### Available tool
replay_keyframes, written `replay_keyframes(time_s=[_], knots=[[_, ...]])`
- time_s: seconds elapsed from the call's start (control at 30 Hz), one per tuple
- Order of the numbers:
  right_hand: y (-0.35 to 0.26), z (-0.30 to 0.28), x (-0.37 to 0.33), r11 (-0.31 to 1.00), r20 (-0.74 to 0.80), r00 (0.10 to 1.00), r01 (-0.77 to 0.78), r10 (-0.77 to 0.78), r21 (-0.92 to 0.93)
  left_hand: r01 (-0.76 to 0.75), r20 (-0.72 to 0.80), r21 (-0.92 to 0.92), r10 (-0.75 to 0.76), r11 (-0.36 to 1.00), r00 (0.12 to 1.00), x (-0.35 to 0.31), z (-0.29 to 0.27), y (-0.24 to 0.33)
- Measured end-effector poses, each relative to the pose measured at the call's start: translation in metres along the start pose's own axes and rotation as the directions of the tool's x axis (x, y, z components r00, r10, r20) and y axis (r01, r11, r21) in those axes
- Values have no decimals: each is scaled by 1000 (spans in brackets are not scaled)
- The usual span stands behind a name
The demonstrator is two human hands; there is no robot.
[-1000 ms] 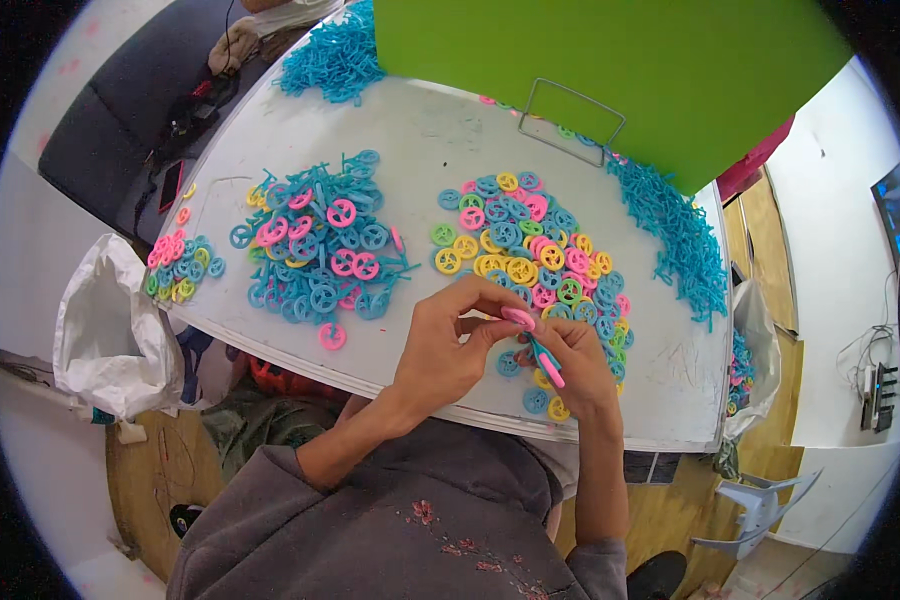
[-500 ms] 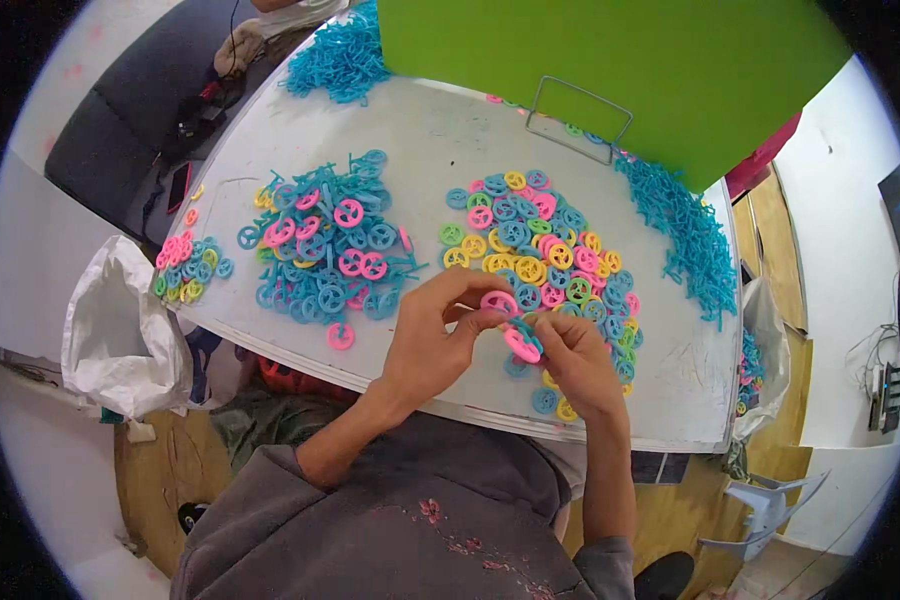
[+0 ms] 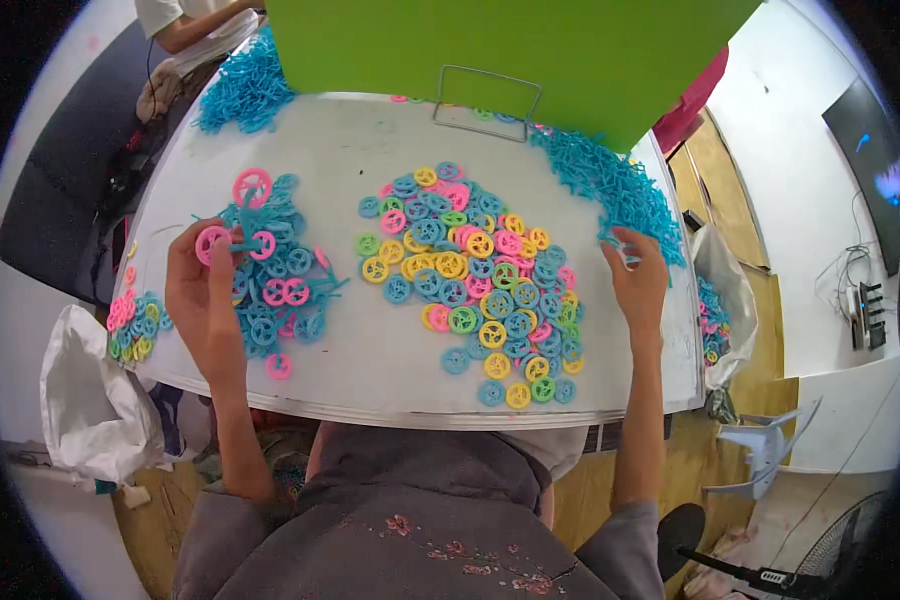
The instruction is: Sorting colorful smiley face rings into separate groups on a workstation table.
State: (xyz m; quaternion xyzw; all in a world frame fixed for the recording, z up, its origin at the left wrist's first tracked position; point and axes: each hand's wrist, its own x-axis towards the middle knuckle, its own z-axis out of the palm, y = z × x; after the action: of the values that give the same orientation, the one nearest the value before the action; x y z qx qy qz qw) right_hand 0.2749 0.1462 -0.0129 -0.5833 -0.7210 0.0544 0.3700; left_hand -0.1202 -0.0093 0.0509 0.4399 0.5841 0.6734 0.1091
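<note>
In my left hand (image 3: 205, 300) is a three-wheeled piece (image 3: 249, 222), a blue stem with pink spoked wheels, pinched between thumb and fingers. It is held over a heap of similar blue pieces with wheels (image 3: 290, 290), which it partly hides. At the right, my right hand (image 3: 640, 280) reaches the near edge of a pile of thin blue plastic pieces (image 3: 610, 185). Its thumb and fingertips close on a small blue plastic piece. Between the hands lies a spread of loose spoked wheels (image 3: 480, 280) in blue, pink, yellow and green.
A green panel (image 3: 510, 60) stands at the table's far side, a wire stand (image 3: 487, 130) before it. Another blue pile (image 3: 245, 85) lies far left, with small wheels (image 3: 140, 325) at the left edge. White sacks (image 3: 95, 400) flank the table (image 3: 390, 385). Another person's arm (image 3: 205, 25) shows far left.
My hands have parted from the middle of the table. The left carried the pink-wheeled piece left over the heap; the right moved right to the blue pile. The view has shifted.
</note>
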Motion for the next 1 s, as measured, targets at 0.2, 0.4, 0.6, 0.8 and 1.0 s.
replay_keyframes(time_s=[0.2, 0.4, 0.6, 0.8, 1.0], knots=[[24, 23, 3, 988, 29, 995, 100, -98, -116, -92, -22, 324, 104, 941, 994, 6, 2, -10], [25, 20, 8, 988, -173, 977, 104, -123, -116, -336, 113, 614, 342, 714, 933, 11, 0, -23], [-16, 1, -7, 865, -179, 956, -120, 233, 487, -348, 164, 671, 326, 655, 931, -6, -3, -25], [-81, 11, -42, 181, 450, 857, -498, 251, 848, -359, 262, 696, 246, 622, 933, -31, 1, -8], [-128, 36, -66, 295, 479, 858, -513, 185, 806, -45, 293, 163, -5, 986, 956, -67, 44, 10]])
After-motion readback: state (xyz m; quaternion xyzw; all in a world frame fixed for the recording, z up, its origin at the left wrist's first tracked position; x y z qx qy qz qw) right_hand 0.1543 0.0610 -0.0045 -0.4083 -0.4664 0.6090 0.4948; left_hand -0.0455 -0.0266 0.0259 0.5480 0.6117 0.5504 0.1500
